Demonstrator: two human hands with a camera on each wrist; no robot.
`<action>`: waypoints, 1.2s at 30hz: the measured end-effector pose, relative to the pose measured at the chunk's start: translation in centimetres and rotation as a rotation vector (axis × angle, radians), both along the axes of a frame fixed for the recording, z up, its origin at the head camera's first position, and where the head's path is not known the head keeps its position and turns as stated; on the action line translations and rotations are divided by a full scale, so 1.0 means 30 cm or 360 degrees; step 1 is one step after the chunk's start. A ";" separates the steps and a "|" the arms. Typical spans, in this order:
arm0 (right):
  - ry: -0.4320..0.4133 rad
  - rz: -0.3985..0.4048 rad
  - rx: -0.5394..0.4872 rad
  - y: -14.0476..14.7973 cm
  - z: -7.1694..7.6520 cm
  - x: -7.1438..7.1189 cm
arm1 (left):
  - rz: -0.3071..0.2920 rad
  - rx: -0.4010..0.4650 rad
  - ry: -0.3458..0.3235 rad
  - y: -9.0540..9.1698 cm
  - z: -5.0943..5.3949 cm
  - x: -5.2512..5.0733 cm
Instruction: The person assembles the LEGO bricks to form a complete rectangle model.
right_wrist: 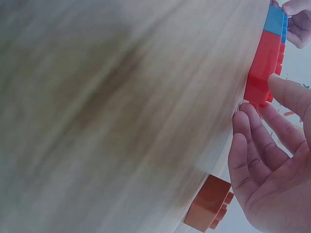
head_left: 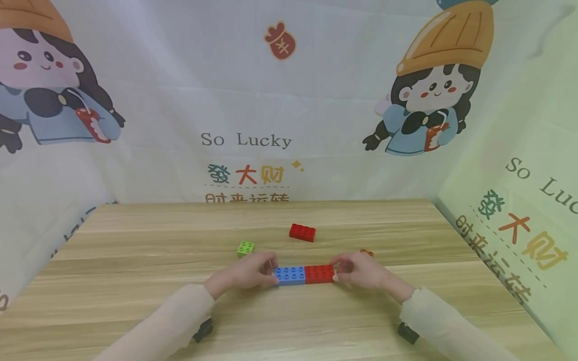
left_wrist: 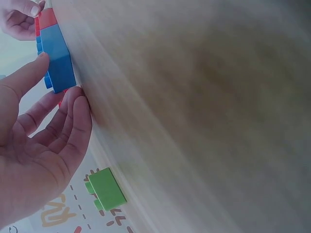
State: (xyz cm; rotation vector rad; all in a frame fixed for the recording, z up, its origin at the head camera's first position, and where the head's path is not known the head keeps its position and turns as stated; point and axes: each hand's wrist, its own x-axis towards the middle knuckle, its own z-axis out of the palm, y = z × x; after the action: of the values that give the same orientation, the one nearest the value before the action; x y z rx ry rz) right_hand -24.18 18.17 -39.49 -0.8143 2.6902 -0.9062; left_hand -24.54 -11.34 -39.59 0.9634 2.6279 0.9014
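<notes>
A blue toy building brick [head_left: 290, 276] and a red building brick [head_left: 319, 274] lie end to end on the wooden table, studs up, with their short ends meeting. My left hand [head_left: 250, 269] pinches the outer end of the blue brick; in the left wrist view the thumb is on the long side of this blue brick [left_wrist: 57, 58] and the fingers curl about its far corner. At the opposite end, my right hand [head_left: 358, 271] holds the red brick between thumb and fingers. The right wrist view shows the thumb on the near side of that red brick [right_wrist: 264, 65].
Behind the pair lies another red brick [head_left: 302, 232]. A small lime-green brick [head_left: 246, 249] sits beyond my left hand. An orange brick [right_wrist: 209, 204], mostly hidden by my right hand in the head view, lies beyond that hand. A printed cloth [head_left: 325, 110] hangs behind the table [head_left: 158, 240].
</notes>
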 end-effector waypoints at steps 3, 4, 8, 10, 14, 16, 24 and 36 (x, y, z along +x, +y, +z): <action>0.0003 0.0008 0.0004 -0.001 0.001 0.000 | -0.0003 -0.0002 -0.0001 0.000 0.000 -0.001; 0.0010 0.0018 0.0001 -0.001 0.002 -0.001 | -0.0009 0.0005 0.0001 0.000 0.000 -0.001; 0.0032 0.0056 -0.0013 -0.002 0.003 -0.003 | -0.0044 0.0037 0.0029 0.000 -0.001 0.000; 0.0035 0.0062 -0.0023 -0.003 0.003 -0.003 | -0.0056 0.0048 0.0040 -0.001 -0.001 0.001; 0.0036 0.0056 -0.0020 -0.003 0.001 -0.003 | -0.0049 0.0044 0.0024 -0.002 0.001 0.002; 0.0044 0.0064 -0.0019 -0.003 0.001 -0.004 | -0.0043 0.0043 0.0014 -0.002 0.002 0.002; 0.0046 0.0084 -0.0017 0.000 0.000 -0.005 | -0.0024 0.0037 0.0005 -0.003 0.000 0.002; 0.0045 -0.0009 -0.0061 0.005 0.010 -0.014 | -0.0011 0.0046 -0.0022 -0.003 0.004 0.004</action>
State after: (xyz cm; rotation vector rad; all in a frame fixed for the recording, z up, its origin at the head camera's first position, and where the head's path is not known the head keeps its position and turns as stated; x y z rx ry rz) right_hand -24.61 18.31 -39.20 -0.8341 2.7087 -0.9571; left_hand -24.43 -11.44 -39.48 0.9684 2.6054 0.9434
